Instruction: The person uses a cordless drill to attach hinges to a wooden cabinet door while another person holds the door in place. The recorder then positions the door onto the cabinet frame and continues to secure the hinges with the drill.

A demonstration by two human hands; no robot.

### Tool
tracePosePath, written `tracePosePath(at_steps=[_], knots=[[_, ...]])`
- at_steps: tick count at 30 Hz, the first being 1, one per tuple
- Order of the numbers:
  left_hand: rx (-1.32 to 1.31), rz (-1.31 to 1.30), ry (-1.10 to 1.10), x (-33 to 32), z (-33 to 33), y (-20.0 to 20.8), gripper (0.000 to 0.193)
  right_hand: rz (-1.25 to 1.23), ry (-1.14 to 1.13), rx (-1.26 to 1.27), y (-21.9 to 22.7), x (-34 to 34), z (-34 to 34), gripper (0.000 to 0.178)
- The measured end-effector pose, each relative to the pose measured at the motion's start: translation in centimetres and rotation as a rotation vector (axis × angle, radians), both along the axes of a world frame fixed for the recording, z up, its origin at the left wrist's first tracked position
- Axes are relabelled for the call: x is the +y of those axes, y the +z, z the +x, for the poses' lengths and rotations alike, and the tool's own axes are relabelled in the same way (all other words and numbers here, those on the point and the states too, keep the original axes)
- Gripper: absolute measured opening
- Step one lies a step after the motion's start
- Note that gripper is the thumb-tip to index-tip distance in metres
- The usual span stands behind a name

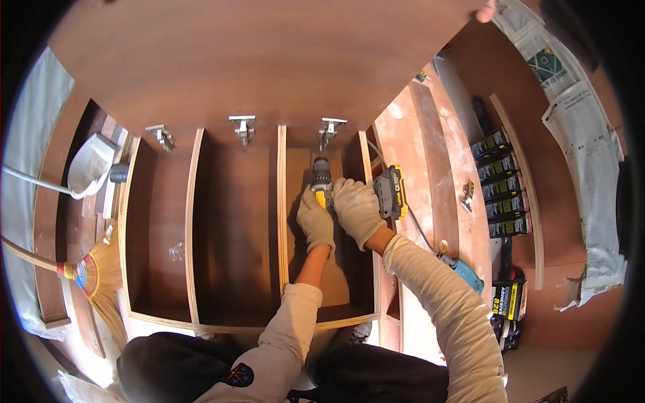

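Both of my hands wear pale work gloves and grip a black-and-yellow cordless drill [322, 174]. My right hand [357, 209] is wrapped around its handle, with the battery sticking out to the right. My left hand [316, 221] closes on the body behind the chuck. The drill points away from me at a metal hinge [330, 131], the rightmost of three; whether the bit touches it I cannot tell. The hinges join a large brown panel [255, 60] to an open wooden cabinet [195, 228] lying before me, divided into three compartments.
A person's fingers [485, 11] hold the panel's far right corner. On the right are a loose hinge [467, 195], a teal power tool [466, 274] with a cord and several black boxes [504, 188]. A broom [99, 279] and white dustpan [92, 166] stand left.
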State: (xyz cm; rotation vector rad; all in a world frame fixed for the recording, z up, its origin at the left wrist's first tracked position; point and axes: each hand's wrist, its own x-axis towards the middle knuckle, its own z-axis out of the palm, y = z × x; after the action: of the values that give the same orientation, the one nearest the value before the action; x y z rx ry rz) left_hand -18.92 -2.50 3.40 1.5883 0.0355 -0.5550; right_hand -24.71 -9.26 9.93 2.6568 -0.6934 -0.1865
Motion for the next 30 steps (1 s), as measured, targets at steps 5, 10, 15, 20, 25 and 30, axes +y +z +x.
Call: tracePosePath(at_steps=[5,10,15,20,25,30], knots=[[0.109,-0.208,-0.015,0.6,-1.3,0.3,0.041,-0.152,0.11,-0.09,2.9,0.4,-2.7,0.01],[0.246,-0.656,-0.085,4.1,0.4,1.2,0.028,-0.028,0.151,-0.196,10.7,2.3,-7.8,0.015],[-0.267,-0.394,-0.141,5.9,0.2,11.9,0.034,0.023,-0.061,-0.219,14.6,-0.6,-16.9,0.039],[-0.679,-0.617,-0.013,7.0,-0.5,21.0,0.039,-0.012,-0.386,-0.091,15.6,-6.7,-21.6,0.026],[-1.12,-0.923,0.131,8.5,4.6,30.6,0.045,-0.092,-0.351,-0.103,9.7,-13.9,-23.9,0.026],[-1.822,-1.417,0.33,17.9,5.3,41.6,0.019,-0.093,-0.383,-0.207,5.8,-15.1,-22.2,0.023]])
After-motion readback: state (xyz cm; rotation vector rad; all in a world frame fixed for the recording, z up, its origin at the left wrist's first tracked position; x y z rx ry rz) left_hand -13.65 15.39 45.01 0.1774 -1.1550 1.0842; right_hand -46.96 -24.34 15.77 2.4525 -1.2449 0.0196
